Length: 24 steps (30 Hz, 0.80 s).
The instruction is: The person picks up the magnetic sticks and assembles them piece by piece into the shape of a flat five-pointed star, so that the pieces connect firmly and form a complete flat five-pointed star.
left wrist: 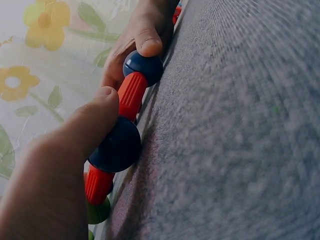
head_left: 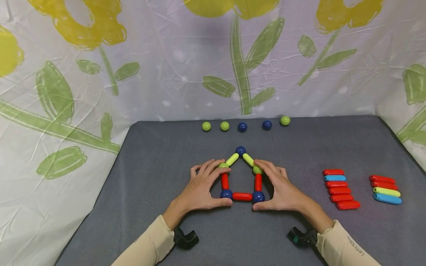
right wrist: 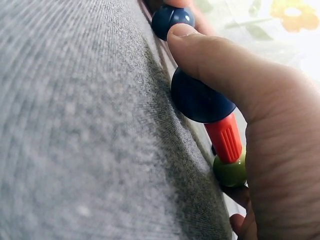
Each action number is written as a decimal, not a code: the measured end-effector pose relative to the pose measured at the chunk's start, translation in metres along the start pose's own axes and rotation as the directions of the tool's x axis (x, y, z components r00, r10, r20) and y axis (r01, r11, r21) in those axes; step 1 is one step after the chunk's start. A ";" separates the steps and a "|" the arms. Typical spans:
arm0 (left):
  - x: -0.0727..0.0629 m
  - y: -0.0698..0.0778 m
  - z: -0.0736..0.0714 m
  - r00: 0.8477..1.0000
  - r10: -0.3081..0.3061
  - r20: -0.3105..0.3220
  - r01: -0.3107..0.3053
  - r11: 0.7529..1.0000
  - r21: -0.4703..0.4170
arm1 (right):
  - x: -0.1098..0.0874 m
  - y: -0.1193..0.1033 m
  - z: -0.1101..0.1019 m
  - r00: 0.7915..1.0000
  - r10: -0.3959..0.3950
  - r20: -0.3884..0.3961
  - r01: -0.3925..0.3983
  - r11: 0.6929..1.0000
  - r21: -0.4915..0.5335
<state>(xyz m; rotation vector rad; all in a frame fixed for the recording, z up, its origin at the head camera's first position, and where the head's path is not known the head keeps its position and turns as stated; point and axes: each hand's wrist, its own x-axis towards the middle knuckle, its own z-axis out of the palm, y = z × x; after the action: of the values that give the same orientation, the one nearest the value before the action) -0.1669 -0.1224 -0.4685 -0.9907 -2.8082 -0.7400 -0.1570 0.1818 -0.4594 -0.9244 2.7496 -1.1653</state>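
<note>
A house-shaped figure of building rods and balls lies flat on the grey table between both hands. Its base is a red rod (head_left: 242, 196) joining a left blue ball (head_left: 226, 194) and a right blue ball (head_left: 258, 197). Red side rods rise to two green balls, and two yellow-green rods lean to a blue top ball (head_left: 240, 150). My left hand (head_left: 199, 186) grips the left side, thumb at the lower blue ball, fingertips by the green ball (head_left: 223, 166). Likewise, my right hand (head_left: 286, 188) grips the right side, its thumb against the blue ball (right wrist: 200, 97).
Green and blue balls (head_left: 242, 127) stand in a row along the back edge. To the right lie a column of mostly red rods (head_left: 339, 191) and a smaller group with a blue rod (head_left: 387, 198). A flowered cloth (head_left: 173, 74) hangs behind the table.
</note>
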 end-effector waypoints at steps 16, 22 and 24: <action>-0.001 0.001 0.000 0.999 -0.041 0.013 0.041 0.999 -0.003 | -0.001 0.000 0.000 1.000 0.004 -0.014 -0.004 1.000 -0.019; -0.001 0.000 0.000 0.999 -0.042 0.012 0.042 0.999 0.005 | 0.000 0.000 0.000 1.000 0.009 -0.021 -0.009 1.000 -0.019; -0.001 0.000 0.000 0.999 -0.042 0.014 0.042 0.999 -0.002 | 0.000 -0.001 0.000 1.000 0.011 -0.019 -0.011 1.000 -0.019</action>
<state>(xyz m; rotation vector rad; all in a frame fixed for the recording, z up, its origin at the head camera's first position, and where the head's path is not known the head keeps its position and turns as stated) -0.1663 -0.1232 -0.4690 -0.9436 -2.8493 -0.7440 -0.1568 0.1810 -0.4590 -0.9036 2.7823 -1.1540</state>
